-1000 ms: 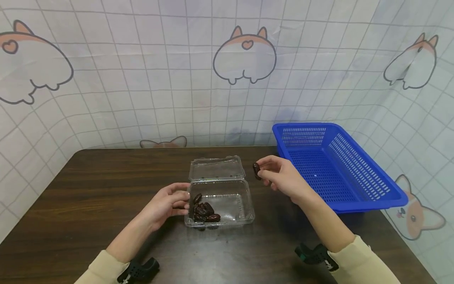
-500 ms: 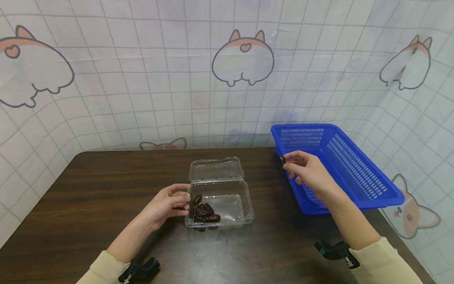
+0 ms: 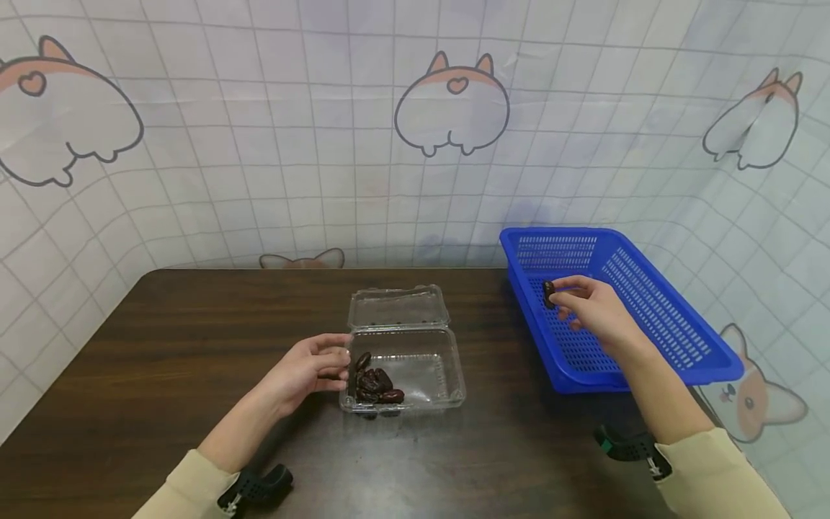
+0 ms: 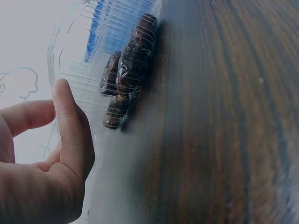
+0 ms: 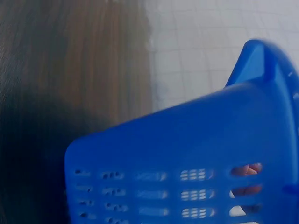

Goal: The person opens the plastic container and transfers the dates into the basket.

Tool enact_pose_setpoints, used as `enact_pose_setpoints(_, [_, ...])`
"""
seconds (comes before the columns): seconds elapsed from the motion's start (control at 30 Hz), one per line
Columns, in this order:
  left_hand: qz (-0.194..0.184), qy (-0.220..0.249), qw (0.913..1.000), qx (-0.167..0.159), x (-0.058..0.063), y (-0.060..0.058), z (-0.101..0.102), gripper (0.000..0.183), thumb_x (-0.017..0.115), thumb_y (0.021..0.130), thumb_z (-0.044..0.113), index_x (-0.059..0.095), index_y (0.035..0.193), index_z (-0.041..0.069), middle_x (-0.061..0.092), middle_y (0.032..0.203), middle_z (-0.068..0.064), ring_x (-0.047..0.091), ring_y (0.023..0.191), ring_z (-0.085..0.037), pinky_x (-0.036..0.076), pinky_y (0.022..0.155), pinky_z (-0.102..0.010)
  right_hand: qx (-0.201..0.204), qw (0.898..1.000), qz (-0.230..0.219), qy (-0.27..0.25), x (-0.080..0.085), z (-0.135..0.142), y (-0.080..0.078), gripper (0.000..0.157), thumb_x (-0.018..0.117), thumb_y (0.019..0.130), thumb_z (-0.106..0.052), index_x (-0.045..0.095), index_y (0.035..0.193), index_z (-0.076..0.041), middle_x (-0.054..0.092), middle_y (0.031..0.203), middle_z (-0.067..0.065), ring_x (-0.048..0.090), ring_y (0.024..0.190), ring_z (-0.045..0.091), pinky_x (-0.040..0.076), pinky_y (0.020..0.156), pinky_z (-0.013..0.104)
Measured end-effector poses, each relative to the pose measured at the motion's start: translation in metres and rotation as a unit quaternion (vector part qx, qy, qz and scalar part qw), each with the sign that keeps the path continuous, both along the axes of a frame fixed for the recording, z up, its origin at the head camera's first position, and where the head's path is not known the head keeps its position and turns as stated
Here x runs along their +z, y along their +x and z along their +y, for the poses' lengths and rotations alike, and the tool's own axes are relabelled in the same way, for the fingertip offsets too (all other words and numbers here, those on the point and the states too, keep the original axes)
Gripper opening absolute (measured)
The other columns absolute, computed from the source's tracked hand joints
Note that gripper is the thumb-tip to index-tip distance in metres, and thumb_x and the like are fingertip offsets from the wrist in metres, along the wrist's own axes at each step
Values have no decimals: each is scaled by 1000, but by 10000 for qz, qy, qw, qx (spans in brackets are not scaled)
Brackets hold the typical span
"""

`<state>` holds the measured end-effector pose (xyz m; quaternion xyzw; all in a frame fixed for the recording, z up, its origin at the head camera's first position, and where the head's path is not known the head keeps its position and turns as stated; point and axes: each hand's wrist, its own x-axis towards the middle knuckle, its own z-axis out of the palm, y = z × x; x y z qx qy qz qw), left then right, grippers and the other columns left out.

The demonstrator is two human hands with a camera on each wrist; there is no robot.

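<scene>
In the head view my right hand [image 3: 596,311] pinches a dark brown, glossy date [image 3: 549,294] between thumb and fingertips, over the left part of the blue plastic basket [image 3: 532,339]. The right wrist view shows mostly the basket's outer wall [image 5: 177,128], with bits of fingers [image 5: 246,170] seen through its slots; the date is hidden there. At the left side of a clear plastic clamshell box [image 3: 457,367], my left hand [image 3: 308,371] grips the edge with bent fingers. Several dates [image 3: 375,383] lie heaped in the box's left front corner, seen through its wall in the left wrist view.
The box's lid [image 3: 397,308] is folded back towards the wall. Everything stands on a dark wooden table [image 3: 214,346]. A white gridded sheet [image 3: 311,166] with cartoon corgis hangs behind and beside it. Black camera straps [image 3: 256,486] sit on both wrists.
My right hand has carried the date rightward, from beside the box, past the basket's left rim, to above its inside. The left hand and the box have stayed in place.
</scene>
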<state>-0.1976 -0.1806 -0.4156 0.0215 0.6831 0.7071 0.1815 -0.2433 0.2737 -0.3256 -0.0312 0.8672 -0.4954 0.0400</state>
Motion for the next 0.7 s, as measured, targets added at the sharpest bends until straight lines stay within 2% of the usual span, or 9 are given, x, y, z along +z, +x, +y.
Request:
enact_pose_setpoints(0.37, [-23,-9,10000,-23,-1,0,0,53,58,102,3,39,151,-6,59,98,-8,61,78,-16,60,75,-33,-169,9996,-120,191,-15,10,-12,52,62,104,-30,51,142,5,65,116,19,62,86,18,54,66,29])
enact_pose_setpoints(0.53, [-8,35,10000,-16,-1,1,0,53,58,102,3,39,151,-6,60,98,-7,61,77,-16,60,74,-32,-225,9996,-76,175,-14,10,-11,53,62,104,-32,51,142,4,64,116,19,61,86,20,53,64,29])
enact_pose_setpoints(0.7, [-16,50,10000,-29,0,-1,2,53,58,102,3,39,151,-6,60,99,-8,61,78,-16,60,74,-32,-278,9996,-34,70,-9,8,-9,53,60,105,-34,51,142,3,60,125,24,63,88,22,55,67,29])
